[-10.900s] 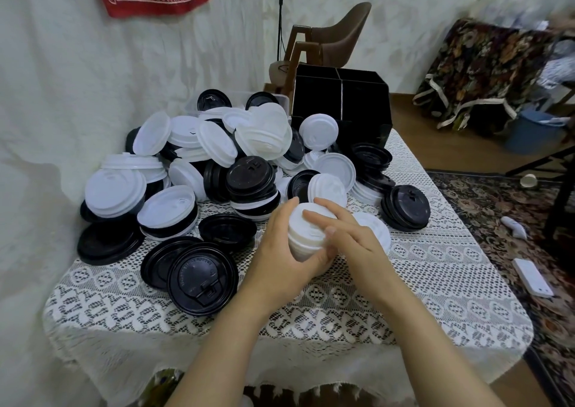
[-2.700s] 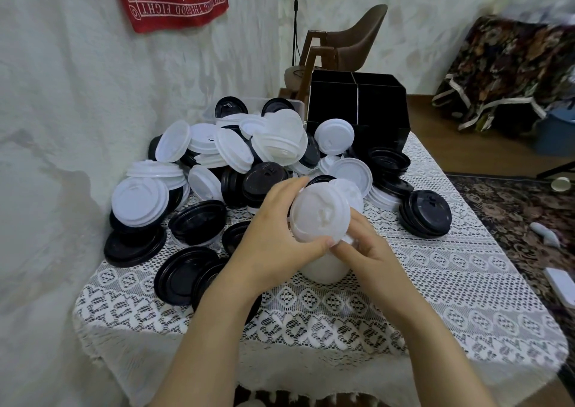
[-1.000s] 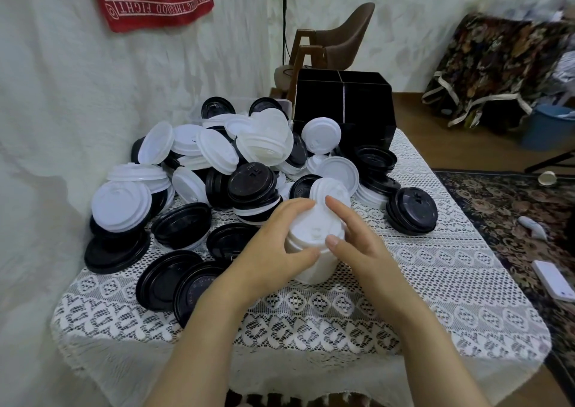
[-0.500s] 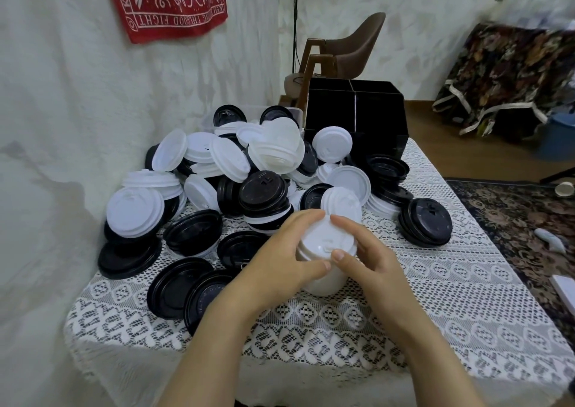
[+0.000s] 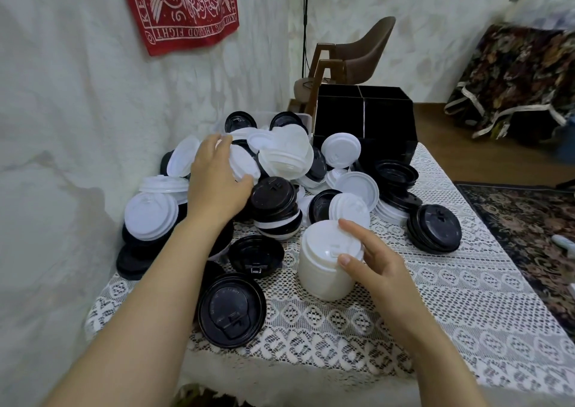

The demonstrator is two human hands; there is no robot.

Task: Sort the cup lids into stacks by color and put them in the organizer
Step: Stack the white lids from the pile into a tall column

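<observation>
A lace-covered worktop (image 5: 466, 297) stands against the white wall, and most of its far left half is buried under a heap of lids (image 5: 280, 158) with black and white mixed together, some nested and some tipped on edge. Behind the heap, at the far end, sits the black organizer (image 5: 364, 120), its dividers showing at the top. Out on the right a stack of black lids (image 5: 434, 228) stands apart from the heap. Nearer the front the white stack (image 5: 323, 269) stands upright on the lace. The right hand (image 5: 376, 263) holds its top lid between thumb and forefinger. The left hand (image 5: 214, 179) is out over the heap, spread across a tilted white lid (image 5: 245, 164) – whether it has hold of it I cannot tell. One black lid (image 5: 231, 311) lies alone near the front edge.
</observation>
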